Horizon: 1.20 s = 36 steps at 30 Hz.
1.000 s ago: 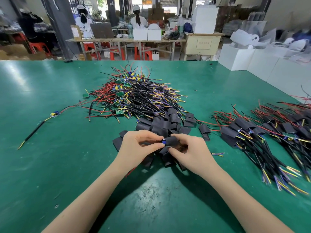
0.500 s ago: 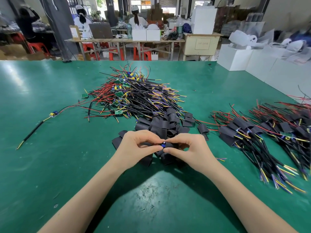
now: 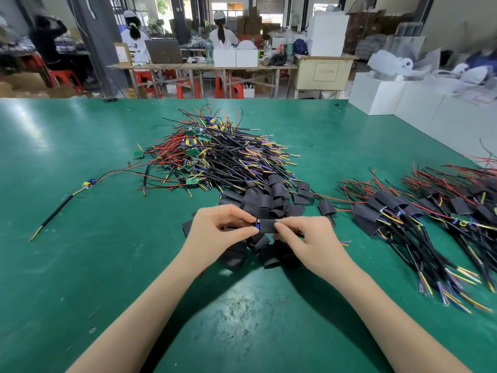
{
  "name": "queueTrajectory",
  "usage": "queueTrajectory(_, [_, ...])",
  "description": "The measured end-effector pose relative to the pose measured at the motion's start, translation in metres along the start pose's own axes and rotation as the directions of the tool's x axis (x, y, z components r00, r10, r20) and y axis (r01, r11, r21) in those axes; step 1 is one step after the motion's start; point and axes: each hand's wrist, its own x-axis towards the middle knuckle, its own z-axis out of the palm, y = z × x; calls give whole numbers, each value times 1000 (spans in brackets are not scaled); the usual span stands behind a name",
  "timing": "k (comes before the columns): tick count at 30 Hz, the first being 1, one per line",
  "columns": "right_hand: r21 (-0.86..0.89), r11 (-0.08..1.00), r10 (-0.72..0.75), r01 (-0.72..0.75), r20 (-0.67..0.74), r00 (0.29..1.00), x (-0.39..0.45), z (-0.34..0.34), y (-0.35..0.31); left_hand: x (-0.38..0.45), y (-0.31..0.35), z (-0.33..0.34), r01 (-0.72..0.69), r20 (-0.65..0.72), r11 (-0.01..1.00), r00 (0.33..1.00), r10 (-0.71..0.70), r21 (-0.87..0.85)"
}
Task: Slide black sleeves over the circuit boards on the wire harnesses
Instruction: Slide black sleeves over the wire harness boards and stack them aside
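- Two hands meet just in front of the heap of loose black sleeves (image 3: 265,200) on the green table (image 3: 67,265), seen from the head camera.
- Left hand (image 3: 217,232) pinches the end of a wire harness between thumb and forefinger; a small blue part of its circuit board (image 3: 257,225) shows at the fingertips.
- Right hand (image 3: 309,239) pinches a black sleeve (image 3: 267,226) whose open mouth touches that blue part; how far the board sits inside cannot be told.
- Behind the sleeve heap lies a big pile of unsleeved harnesses (image 3: 223,157) with green boards and red, black and yellow wires.
- Right of the heap lie bundles of sleeved harnesses (image 3: 398,219).
- Left of the heap, well apart, lies one single harness (image 3: 80,189).
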Motion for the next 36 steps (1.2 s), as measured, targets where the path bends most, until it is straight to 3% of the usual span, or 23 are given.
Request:
queueTrajectory(7, [-56, 998, -1, 3, 40, 999, -1, 2, 2, -2, -4, 3, 11, 4, 1000, 1000, -11, 2])
queueTrajectory(17, [-28, 999, -40, 44, 127, 991, -1, -4, 3, -2, -4, 1, 28, 203, 999, 979, -33, 30])
queueTrajectory(20, [105, 994, 18, -30, 107, 994, 0, -5, 1, -1, -3, 1, 36, 185, 999, 982, -38, 15])
queueTrajectory(25, [44, 994, -100, 96, 96, 990, 3, -25, -1, -1, 0, 5, 9, 190, 1000, 982, -13, 18])
queueTrajectory(28, [136, 990, 43, -28, -104, 994, 7, -47, 8, 2, 1, 0, -1, 113, 1000, 994, 0, 8])
queueTrajectory(30, [162, 977, 183, -140, -289, 940, 9, -62, 19, 4, 2, -6, 4, 21, 1000, 1000, -4, -10])
queueTrajectory(33, [-5, 919, 347, -395, -466, 814, 8, -79, 38, 5, 1, -11, 13, -32, 999, 999, -14, -35])
queueTrajectory(36, [-277, 737, 464, -616, -455, 760, 1, -84, 53, 5, 0, -10, 15, -25, 1000, 1000, -15, 4])
